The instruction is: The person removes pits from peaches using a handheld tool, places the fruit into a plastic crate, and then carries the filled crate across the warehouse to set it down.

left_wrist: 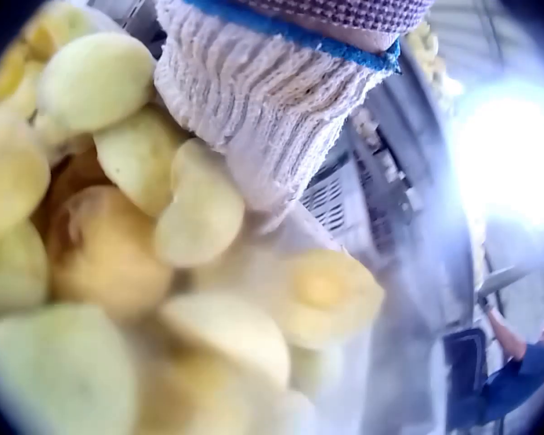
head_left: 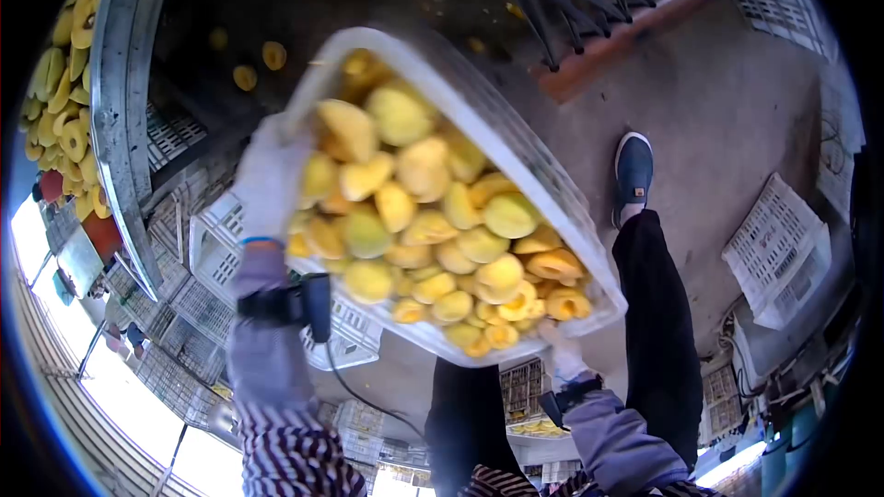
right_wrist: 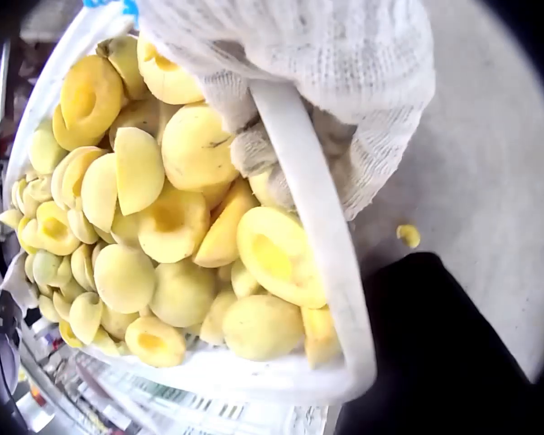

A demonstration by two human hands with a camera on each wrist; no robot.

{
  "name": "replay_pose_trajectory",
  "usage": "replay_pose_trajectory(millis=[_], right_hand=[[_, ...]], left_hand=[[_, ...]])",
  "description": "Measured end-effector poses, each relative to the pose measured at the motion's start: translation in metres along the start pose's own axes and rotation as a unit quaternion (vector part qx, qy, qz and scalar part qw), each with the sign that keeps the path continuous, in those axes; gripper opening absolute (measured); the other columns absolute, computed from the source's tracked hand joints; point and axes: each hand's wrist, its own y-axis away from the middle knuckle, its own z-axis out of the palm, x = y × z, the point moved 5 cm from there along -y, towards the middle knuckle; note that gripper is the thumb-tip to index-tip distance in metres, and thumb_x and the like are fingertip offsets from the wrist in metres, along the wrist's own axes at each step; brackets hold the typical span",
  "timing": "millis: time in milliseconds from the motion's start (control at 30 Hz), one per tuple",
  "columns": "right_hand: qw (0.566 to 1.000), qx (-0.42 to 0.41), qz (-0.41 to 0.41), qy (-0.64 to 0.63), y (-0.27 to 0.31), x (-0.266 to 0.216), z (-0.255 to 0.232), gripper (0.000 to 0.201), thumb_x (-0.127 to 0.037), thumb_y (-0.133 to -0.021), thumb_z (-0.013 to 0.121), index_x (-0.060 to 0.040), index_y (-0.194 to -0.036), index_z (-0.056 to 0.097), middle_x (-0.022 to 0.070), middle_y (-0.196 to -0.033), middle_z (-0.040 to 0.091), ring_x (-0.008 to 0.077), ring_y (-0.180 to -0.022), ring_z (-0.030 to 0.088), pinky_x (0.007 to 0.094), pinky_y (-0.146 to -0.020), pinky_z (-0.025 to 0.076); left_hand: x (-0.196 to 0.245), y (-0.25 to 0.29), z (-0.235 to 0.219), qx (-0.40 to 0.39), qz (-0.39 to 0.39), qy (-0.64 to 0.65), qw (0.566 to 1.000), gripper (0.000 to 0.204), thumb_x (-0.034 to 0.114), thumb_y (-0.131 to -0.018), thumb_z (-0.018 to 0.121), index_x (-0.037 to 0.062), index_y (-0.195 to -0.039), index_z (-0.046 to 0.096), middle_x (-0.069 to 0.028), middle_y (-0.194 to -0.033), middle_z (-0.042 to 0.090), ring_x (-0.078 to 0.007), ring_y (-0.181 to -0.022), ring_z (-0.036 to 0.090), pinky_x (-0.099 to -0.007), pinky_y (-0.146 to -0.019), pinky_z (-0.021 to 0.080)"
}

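Observation:
A white plastic crate full of yellow peach halves is held tilted in front of the body. My left hand, in a white knitted glove, grips the crate's left rim. In the left wrist view the glove's ribbed cuff lies beside the fruit, and the fingers are mostly hidden. The gloved right hand holds the rim near the opposite corner, thumb and fingers on either side of it. Several halves show hollow pit cavities, such as a peach half by that rim.
Peach halves fill a metal-edged trough on the left. A red-brown bar with dark prongs lies ahead. White crates stand at the right. A shoe is on the concrete floor, where loose fruit pieces lie.

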Motion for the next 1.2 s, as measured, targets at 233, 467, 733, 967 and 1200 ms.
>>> replay_pose_trajectory(millis=[233,467,733,967,1200], right_hand=[[0.987,0.147,-0.030,-0.053,0.018,-0.033,-0.010,0.015,-0.010,-0.096,0.057,-0.0031,-0.110,0.055,0.0095,-0.092,0.063,0.0246,-0.078,0.066,0.0398,-0.073,0.058],[0.995,0.083,-0.041,-0.034,0.015,-0.037,-0.015,0.015,-0.008,-0.095,0.058,-0.0075,-0.110,0.055,0.0069,-0.085,0.061,0.0205,-0.074,0.062,0.0404,-0.071,0.058],[0.992,0.115,-0.032,-0.036,0.033,-0.046,-0.022,0.013,-0.009,-0.095,0.057,-0.0096,-0.108,0.056,0.0050,-0.089,0.062,0.0198,-0.078,0.064,0.0401,-0.074,0.059],[0.982,0.187,-0.019,0.005,0.014,-0.028,-0.048,0.023,-0.013,-0.095,0.060,-0.0058,-0.116,0.056,0.0077,-0.095,0.064,0.0226,-0.081,0.065,0.0403,-0.073,0.059],[0.985,0.167,-0.009,-0.033,0.026,-0.037,-0.031,0.012,-0.004,-0.096,0.055,-0.0102,-0.106,0.053,0.0023,-0.087,0.058,0.0164,-0.074,0.061,0.0352,-0.068,0.058]], left_hand=[[0.033,0.007,0.035,-0.064,-0.046,-0.021,0.997,0.039,0.041,-0.084,0.065,0.0118,-0.110,0.069,-0.0178,-0.102,0.070,-0.0389,-0.099,0.066,-0.0477,-0.086,0.051],[0.030,0.021,0.034,-0.071,-0.036,-0.007,0.997,0.042,0.048,-0.085,0.060,0.0110,-0.102,0.071,-0.0186,-0.098,0.070,-0.0396,-0.097,0.065,-0.0485,-0.085,0.051],[0.035,0.090,0.009,-0.023,-0.126,0.050,0.990,0.044,0.049,-0.088,0.061,0.0118,-0.109,0.071,-0.0196,-0.099,0.071,-0.0411,-0.099,0.065,-0.0450,-0.087,0.050],[0.002,0.058,0.059,-0.016,-0.112,-0.029,0.993,0.037,0.042,-0.085,0.065,0.0147,-0.109,0.070,-0.0182,-0.099,0.071,-0.0391,-0.097,0.067,-0.0478,-0.085,0.051],[0.006,0.065,0.050,-0.079,-0.082,0.022,0.993,0.034,0.039,-0.084,0.062,0.0108,-0.102,0.070,-0.0187,-0.096,0.071,-0.0400,-0.096,0.066,-0.0484,-0.085,0.051]])
